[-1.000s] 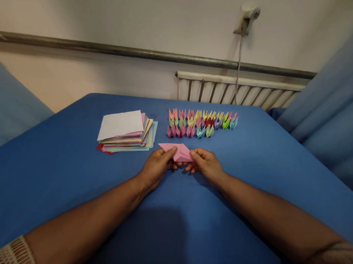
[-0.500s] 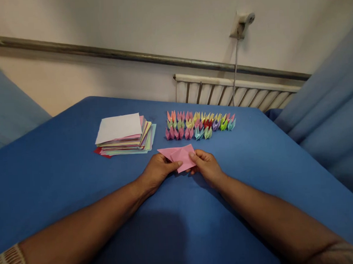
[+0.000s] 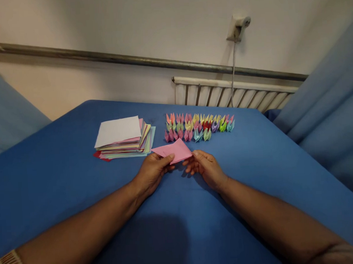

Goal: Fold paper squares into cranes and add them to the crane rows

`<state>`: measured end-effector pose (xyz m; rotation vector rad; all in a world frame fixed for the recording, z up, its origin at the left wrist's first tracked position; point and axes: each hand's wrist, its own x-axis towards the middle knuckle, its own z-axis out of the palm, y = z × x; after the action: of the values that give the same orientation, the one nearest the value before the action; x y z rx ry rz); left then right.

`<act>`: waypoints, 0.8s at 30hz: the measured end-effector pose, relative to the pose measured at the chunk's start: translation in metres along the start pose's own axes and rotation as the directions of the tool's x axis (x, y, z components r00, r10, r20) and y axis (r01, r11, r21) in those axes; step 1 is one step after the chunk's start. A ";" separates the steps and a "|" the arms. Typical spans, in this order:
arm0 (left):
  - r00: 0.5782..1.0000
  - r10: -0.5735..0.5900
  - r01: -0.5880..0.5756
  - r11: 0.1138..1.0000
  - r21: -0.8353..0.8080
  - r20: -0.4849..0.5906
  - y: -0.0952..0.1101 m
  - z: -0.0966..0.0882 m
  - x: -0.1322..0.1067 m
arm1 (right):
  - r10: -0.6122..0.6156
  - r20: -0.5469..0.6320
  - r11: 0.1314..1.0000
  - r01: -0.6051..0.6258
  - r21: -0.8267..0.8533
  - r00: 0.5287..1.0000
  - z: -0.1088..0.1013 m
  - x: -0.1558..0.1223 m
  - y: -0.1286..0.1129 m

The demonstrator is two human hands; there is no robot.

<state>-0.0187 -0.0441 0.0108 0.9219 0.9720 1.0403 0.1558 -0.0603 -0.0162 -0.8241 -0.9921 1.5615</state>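
A folded pink paper (image 3: pixel 174 151) is held just above the blue table (image 3: pixel 63 177) between both my hands. My left hand (image 3: pixel 151 173) pinches its near left edge, thumb on top. My right hand (image 3: pixel 206 168) grips its right corner with the fingertips. Beyond the paper stand several small folded paper pieces (image 3: pixel 198 126) of many colours, set out in rows. A stack of coloured paper sheets (image 3: pixel 123 138) with a white sheet on top lies to the left of them.
The table's far edge runs close to a wall with a metal rail (image 3: pixel 131 60) and a white radiator (image 3: pixel 233 90). Blue fabric (image 3: pixel 329 108) rises at the right, and more at the far left (image 3: pixel 6 113).
The pink paper has been flattened from a pointed folded shape into a wider flat piece. Both hands have shifted slightly away from me with it.
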 end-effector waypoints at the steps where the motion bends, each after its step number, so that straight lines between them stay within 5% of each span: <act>1: 1.000 -0.002 0.002 1.000 -0.006 -0.003 0.000 0.000 0.000 | 0.000 0.008 1.000 0.000 -0.009 1.000 0.000 -0.001 0.000; 10: 1.000 0.007 -0.007 1.000 0.002 0.008 -0.002 -0.002 0.002 | 0.002 -0.008 1.000 -0.002 -0.025 1.000 -0.001 0.001 0.000; 18: 0.994 0.102 -0.109 0.970 0.219 0.045 -0.005 -0.002 0.002 | -0.044 0.010 0.979 0.045 -0.200 0.999 0.000 -0.001 -0.001; 24: 0.988 0.067 -0.111 0.933 0.342 0.138 -0.006 0.002 -0.003 | -0.150 -0.048 0.955 0.133 -0.264 0.987 0.006 -0.002 -0.002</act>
<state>-0.0164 -0.0489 0.0062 1.3200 1.0359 0.8864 0.1520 -0.0634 -0.0122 -0.9582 -1.1972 1.2892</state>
